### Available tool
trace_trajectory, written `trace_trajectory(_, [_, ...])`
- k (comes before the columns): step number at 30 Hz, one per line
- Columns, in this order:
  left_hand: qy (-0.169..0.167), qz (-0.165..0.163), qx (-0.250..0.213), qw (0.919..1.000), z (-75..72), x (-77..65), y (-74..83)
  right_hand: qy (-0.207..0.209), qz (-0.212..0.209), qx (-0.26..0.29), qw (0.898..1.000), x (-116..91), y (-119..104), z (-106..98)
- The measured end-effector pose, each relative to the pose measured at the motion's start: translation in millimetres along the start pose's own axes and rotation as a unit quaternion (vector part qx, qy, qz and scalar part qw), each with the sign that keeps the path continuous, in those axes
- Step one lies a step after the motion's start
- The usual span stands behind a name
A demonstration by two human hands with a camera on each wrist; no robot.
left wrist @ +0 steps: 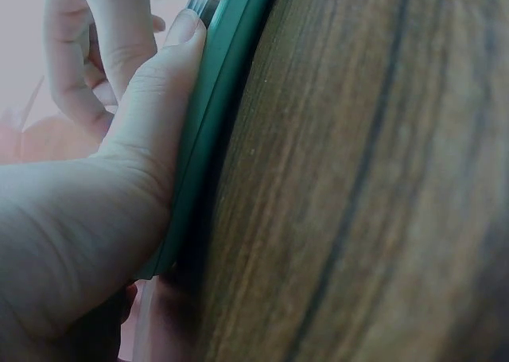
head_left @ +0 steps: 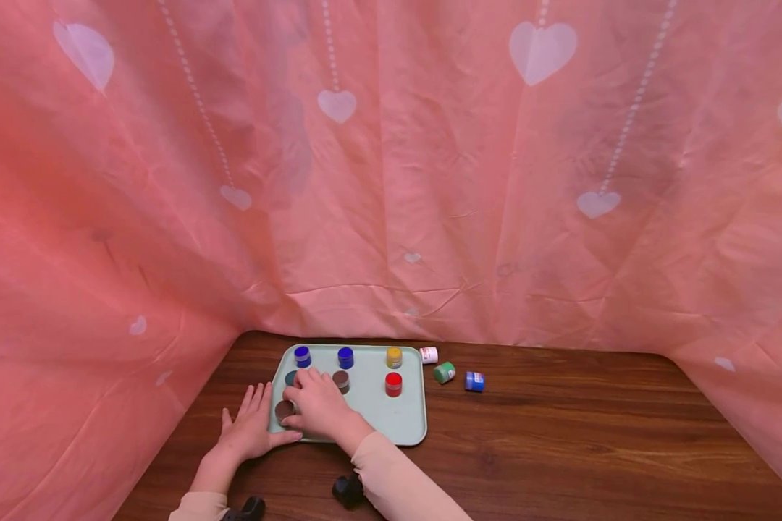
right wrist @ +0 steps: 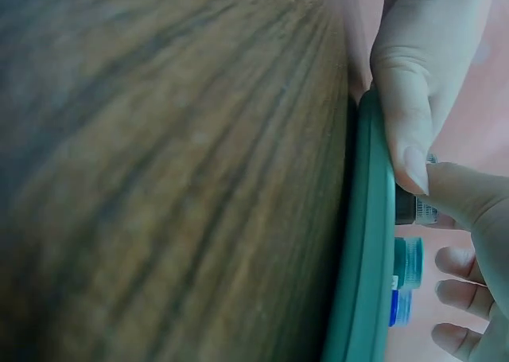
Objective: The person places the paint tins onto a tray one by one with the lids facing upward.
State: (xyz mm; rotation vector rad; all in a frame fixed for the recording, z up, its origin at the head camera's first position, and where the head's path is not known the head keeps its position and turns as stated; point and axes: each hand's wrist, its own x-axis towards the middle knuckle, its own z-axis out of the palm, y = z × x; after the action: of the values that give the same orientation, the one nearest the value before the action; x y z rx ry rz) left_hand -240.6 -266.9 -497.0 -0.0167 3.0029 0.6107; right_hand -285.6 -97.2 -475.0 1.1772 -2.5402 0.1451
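Note:
A pale green tray point(head_left: 365, 427) lies on the table with several small paint jars standing on it. My left hand point(head_left: 247, 430) rests along the tray's left side, fingers straight, its thumb on the front rim. My right hand point(head_left: 322, 405) reaches over the tray and pinches a brown paint jar point(head_left: 285, 412) at the front left corner between thumb and finger. Behind that hand a teal jar point(right wrist: 409, 262) is partly hidden in the head view. Another brown jar point(head_left: 342, 380) stands beside its fingers. Two blue jars point(head_left: 303, 356) point(head_left: 345, 357) stand along the back.
On the tray's right half are a yellow jar point(head_left: 394, 357) and a red jar point(head_left: 394, 384). Right of the tray, a white jar point(head_left: 429, 354), a green jar point(head_left: 444, 372) and a blue jar point(head_left: 475, 381) lie on the wooden table point(head_left: 560, 434). Pink curtain point(head_left: 430, 181) surrounds the table.

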Motion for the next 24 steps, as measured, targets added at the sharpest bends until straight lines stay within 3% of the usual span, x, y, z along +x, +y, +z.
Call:
trace_trajectory(17, [-0.003,-0.002,0.001,1.0,1.2,1.4,-0.2,-0.034,0.028,0.015,0.999,-1,-3,-5])
trace_trajectory(24, [0.002,-0.004,0.0,1.0,2.9,2.7,-2.6,-0.016,0.023,0.014,1.0,-7,1,-9])
